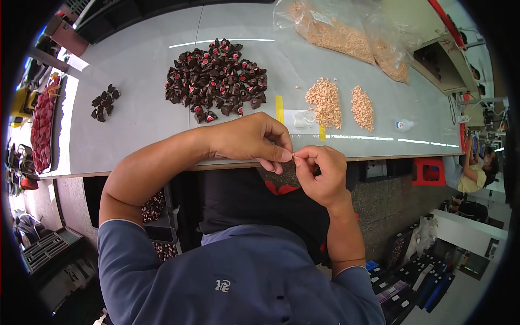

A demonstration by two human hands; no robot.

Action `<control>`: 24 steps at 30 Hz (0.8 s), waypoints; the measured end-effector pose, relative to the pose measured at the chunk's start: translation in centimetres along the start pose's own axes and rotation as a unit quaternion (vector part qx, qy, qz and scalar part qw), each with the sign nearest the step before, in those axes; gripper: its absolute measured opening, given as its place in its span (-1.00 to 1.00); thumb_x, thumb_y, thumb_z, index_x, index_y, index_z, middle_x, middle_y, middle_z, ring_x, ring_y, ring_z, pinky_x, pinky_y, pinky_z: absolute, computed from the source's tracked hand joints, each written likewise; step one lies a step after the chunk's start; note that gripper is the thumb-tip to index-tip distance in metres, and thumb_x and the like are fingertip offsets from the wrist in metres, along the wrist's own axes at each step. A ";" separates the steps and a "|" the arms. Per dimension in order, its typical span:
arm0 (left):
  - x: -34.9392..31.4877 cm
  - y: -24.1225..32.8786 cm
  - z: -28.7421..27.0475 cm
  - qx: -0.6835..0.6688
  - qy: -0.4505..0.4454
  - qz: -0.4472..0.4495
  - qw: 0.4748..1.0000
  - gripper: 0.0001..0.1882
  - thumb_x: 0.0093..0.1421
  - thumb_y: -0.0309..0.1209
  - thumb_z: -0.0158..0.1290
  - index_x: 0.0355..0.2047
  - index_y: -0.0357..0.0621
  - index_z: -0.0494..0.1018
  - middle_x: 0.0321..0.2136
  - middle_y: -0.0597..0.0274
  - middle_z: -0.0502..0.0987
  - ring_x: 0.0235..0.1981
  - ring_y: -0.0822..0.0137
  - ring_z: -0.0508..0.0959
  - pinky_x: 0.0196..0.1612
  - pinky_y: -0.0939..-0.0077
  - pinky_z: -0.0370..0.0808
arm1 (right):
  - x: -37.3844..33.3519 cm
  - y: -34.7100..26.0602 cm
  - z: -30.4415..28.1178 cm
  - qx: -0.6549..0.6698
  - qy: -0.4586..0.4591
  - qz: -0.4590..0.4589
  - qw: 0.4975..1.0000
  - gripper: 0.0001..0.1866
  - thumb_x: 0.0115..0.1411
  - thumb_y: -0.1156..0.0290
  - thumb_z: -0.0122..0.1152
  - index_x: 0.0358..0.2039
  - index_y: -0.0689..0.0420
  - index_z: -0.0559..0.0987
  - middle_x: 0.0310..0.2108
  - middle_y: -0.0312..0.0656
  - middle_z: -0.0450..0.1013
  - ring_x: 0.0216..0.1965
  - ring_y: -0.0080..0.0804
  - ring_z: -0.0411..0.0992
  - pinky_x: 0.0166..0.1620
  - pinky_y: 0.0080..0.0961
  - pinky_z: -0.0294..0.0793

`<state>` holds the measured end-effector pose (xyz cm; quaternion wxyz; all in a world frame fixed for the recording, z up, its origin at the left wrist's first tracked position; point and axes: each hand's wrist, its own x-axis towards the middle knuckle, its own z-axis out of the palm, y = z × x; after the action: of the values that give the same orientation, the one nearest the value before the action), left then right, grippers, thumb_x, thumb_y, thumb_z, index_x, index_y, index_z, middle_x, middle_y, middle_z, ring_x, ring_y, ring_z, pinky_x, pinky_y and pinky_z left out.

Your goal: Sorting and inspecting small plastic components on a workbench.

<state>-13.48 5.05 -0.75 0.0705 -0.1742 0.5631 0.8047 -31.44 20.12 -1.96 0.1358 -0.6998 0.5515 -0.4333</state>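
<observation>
Both hands are right up at the near edge of the gray table (146, 81), around the middle. The left hand (252, 136) and right hand (325, 172) meet fingertip to fingertip, each with thumb and finger pinched together on one tiny piece (293, 156). It's way too small to make out its shape. The left forearm lies along that same edge, so elbow room there is kinda tight.

Widest stretch of gray top is between the big dark pile (216, 76) and the left edge, with a small dark cluster (104, 103) sitting in it. There's a narrower strip between the beige piles and the far-right plastic bag (336, 35).

Writing-wise: the bag has a white label (321, 17), the little white bottle (404, 125) near the table's right end has a blue-and-white one, both too small to read. The shirt (233, 271) carries a white letter-like mark on it.

Materials: dark pile is chunky, pointy bits with glossy red spots. The larger beige pile (325, 103) and smaller beige pile (362, 108) are loose little pale nubs, and the clear, crinkly bag holds similar-looking stuff. Yellow tape (279, 108) runs beside a white sheet (292, 116) with a clear, roundish thing (304, 120) on it.
</observation>
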 end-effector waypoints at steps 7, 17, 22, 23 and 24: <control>-0.2 -0.3 -0.5 -0.003 0.006 0.026 1.000 -0.78 0.30 -0.46 0.17 -0.12 -0.38 0.55 -0.25 0.15 0.62 -0.26 0.40 0.67 -0.19 0.61 0.61 | 3.2 -0.2 -3.4 -0.111 -0.030 -0.023 0.993 -0.85 0.06 0.68 0.33 -0.38 0.18 0.56 -0.72 -0.31 0.33 -0.70 -0.49 0.31 -0.57 -0.52 0.27; 0.1 -0.5 -0.5 -0.030 0.048 0.033 0.998 -0.73 0.28 -0.51 0.17 -0.06 -0.42 0.51 -0.16 0.08 0.61 -0.22 0.38 0.67 -0.13 0.58 0.62 | 6.5 0.4 -4.4 -0.306 -0.127 -0.089 0.939 -0.85 0.07 0.58 0.33 -0.39 0.10 0.52 -0.67 -0.23 0.45 -0.65 -0.21 0.44 -0.52 -0.31 0.37; 0.0 -0.4 -0.4 -0.035 0.045 0.040 0.998 -0.71 0.28 -0.49 0.19 -0.07 -0.47 0.51 -0.20 0.04 0.62 -0.22 0.37 0.68 -0.13 0.59 0.62 | 6.5 0.8 -4.1 -0.326 -0.132 -0.088 0.932 -0.88 0.10 0.56 0.31 -0.39 0.12 0.51 -0.66 -0.22 0.45 -0.64 -0.21 0.46 -0.51 -0.29 0.39; 0.0 -0.3 -0.4 -0.033 0.044 0.039 0.998 -0.71 0.28 -0.49 0.18 -0.07 -0.47 0.51 -0.19 0.04 0.62 -0.22 0.37 0.68 -0.12 0.59 0.62 | 6.6 0.8 -4.1 -0.326 -0.132 -0.088 0.932 -0.88 0.10 0.56 0.31 -0.39 0.12 0.51 -0.66 -0.22 0.45 -0.64 -0.21 0.46 -0.51 -0.29 0.39; 0.1 -0.4 -0.5 -0.033 0.044 0.039 0.998 -0.71 0.28 -0.49 0.18 -0.07 -0.47 0.51 -0.19 0.04 0.62 -0.22 0.37 0.68 -0.12 0.59 0.62 | 6.6 0.8 -4.1 -0.324 -0.133 -0.089 0.932 -0.87 0.10 0.56 0.31 -0.39 0.12 0.51 -0.66 -0.22 0.45 -0.64 -0.21 0.46 -0.51 -0.29 0.39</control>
<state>-13.33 4.73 -1.30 0.0088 -0.1894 0.5454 0.8164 -34.98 15.14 2.96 -0.0650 -0.8031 0.5746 -0.1441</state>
